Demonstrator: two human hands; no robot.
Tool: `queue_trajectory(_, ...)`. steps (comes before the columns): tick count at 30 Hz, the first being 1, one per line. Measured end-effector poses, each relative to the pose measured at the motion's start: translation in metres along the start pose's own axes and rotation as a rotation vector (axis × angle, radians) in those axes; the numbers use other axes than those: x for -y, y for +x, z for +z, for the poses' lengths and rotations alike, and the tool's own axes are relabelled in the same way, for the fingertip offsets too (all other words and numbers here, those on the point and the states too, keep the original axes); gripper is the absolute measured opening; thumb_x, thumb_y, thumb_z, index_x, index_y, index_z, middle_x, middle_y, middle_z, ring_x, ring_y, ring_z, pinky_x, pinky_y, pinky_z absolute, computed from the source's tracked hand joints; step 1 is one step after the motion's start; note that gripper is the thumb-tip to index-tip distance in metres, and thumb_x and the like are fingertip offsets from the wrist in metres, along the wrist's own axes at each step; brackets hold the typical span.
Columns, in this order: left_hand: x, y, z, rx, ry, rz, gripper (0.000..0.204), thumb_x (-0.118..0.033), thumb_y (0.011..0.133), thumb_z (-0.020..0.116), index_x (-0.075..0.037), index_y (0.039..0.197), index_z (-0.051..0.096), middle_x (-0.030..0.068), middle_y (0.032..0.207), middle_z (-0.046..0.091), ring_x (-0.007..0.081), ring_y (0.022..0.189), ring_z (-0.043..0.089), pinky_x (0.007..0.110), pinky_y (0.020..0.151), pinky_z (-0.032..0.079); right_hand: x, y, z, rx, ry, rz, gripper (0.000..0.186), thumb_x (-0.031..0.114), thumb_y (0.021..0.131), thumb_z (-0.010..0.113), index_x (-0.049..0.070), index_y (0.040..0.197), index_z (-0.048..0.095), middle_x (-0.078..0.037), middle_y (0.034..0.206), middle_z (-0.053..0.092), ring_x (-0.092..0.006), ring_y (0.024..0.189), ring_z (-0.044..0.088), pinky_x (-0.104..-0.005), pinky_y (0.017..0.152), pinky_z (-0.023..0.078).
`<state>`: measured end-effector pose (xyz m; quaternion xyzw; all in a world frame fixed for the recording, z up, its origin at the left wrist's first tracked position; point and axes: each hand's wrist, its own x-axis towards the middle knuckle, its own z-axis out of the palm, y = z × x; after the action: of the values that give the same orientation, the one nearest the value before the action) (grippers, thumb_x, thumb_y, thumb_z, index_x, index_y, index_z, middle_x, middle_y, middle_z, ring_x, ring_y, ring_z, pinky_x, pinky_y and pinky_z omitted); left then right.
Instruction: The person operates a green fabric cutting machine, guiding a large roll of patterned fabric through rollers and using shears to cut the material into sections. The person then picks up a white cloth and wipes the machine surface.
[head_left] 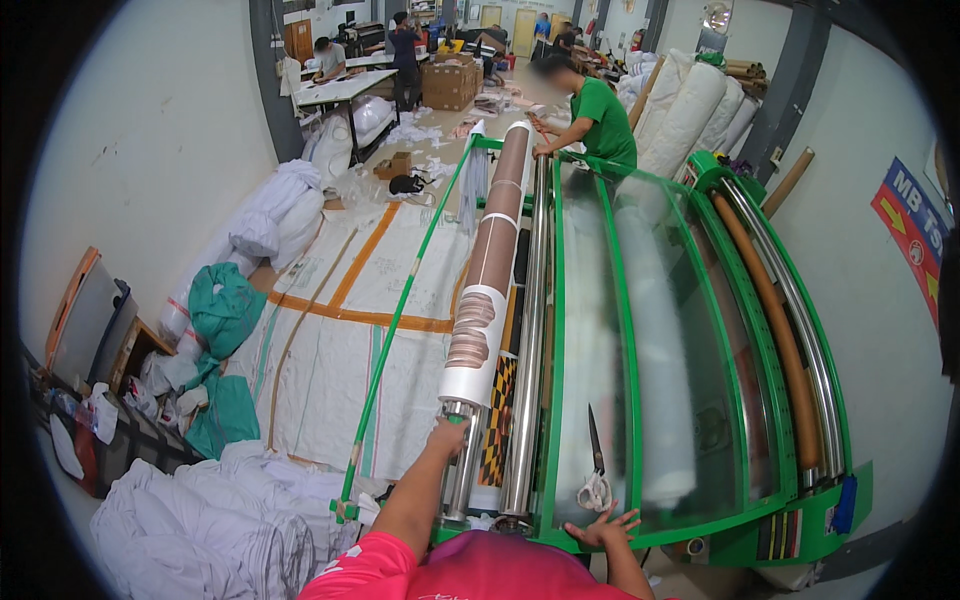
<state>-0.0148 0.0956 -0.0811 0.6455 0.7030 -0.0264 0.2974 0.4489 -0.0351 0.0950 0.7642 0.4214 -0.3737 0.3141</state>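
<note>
Evidently the left hand (448, 433) is at the near end of the printed roll (493, 245), its fingers bent against the end fittings; how firmly they close cannot be made out. The right hand (605, 528), to the right of the roll, is spread wide and holds nothing, beside scissors (595, 490) lying on the clear panel (582, 350) of a green-framed machine (620, 300). The roll runs lengthwise, brown and white, with a steel roller (530, 400) along its right side. At its far end stands a co-worker in a green shirt (605, 115).

If the two ends were moved unevenly, the roll could skew or its sheet crease; fingers near the steel roller could be pinched if it turned. A bump to the panel might send the scissors sliding.

Left of the roll, white woven sheeting (330, 370) with orange bands covers the floor, with a heap of white cloth (230, 525) nearer the wearer and green sacks (225, 310) farther left. Beyond its far end are a worktable (345, 85), cardboard boxes (448, 82) and more people.
</note>
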Motion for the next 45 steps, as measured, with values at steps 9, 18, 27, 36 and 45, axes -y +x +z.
queue_trajectory(9,-0.007,-0.008,-0.013,0.028,-0.010,-0.030,0.069,-0.031,0.099,0.081,-0.029,0.160,0.050,0.0563,0.164,0.025,0.0626,0.133,0.063,0.059,0.112,0.057,0.003,-0.001,-0.001,0.000,-0.045,0.018,0.173,0.109,0.066,0.064,0.015,0.171,-0.037,-0.042,0.169,-0.042,-0.0611,0.163,-0.026,-0.0785,0.130,0.013)
queue_trajectory(18,-0.026,-0.011,-0.020,0.051,-0.059,-0.036,0.067,-0.031,0.100,0.081,-0.029,0.161,0.052,0.0544,0.164,0.030,0.0626,0.139,0.059,0.060,0.117,0.053,-0.002,-0.004,-0.004,0.004,-0.053,0.003,0.171,0.107,0.069,0.065,0.013,0.172,-0.034,-0.046,0.167,-0.040,-0.0641,0.162,-0.025,-0.0795,0.129,0.013)
queue_trajectory(27,-0.036,-0.029,-0.034,0.039,-0.066,-0.057,0.071,-0.031,0.102,0.077,-0.033,0.166,0.046,0.0543,0.165,0.027,0.0613,0.142,0.058,0.061,0.119,0.050,0.000,0.013,0.005,0.011,-0.151,0.032,0.172,0.111,0.067,0.059,0.012,0.170,-0.037,-0.046,0.167,-0.041,-0.0668,0.161,-0.023,-0.0808,0.127,0.017)
queue_trajectory(36,-0.034,-0.027,-0.033,-0.006,-0.018,-0.085,0.066,-0.028,0.100,0.079,-0.030,0.160,0.052,0.0539,0.165,0.027,0.0636,0.133,0.062,0.060,0.111,0.056,-0.008,0.055,0.016,0.017,-0.279,-0.009,0.170,0.113,0.068,0.055,0.011,0.171,-0.033,-0.046,0.168,-0.038,-0.0683,0.160,-0.022,-0.0818,0.126,0.019)
queue_trajectory(45,-0.034,-0.028,-0.034,0.029,-0.087,-0.100,0.061,-0.022,0.101,0.073,-0.029,0.159,0.052,0.0539,0.165,0.027,0.0666,0.142,0.055,0.063,0.119,0.049,-0.008,0.050,0.017,0.027,-0.269,-0.016,0.170,0.113,0.068,0.054,0.009,0.171,-0.034,-0.046,0.167,-0.040,-0.0693,0.160,-0.023,-0.0812,0.126,0.021)
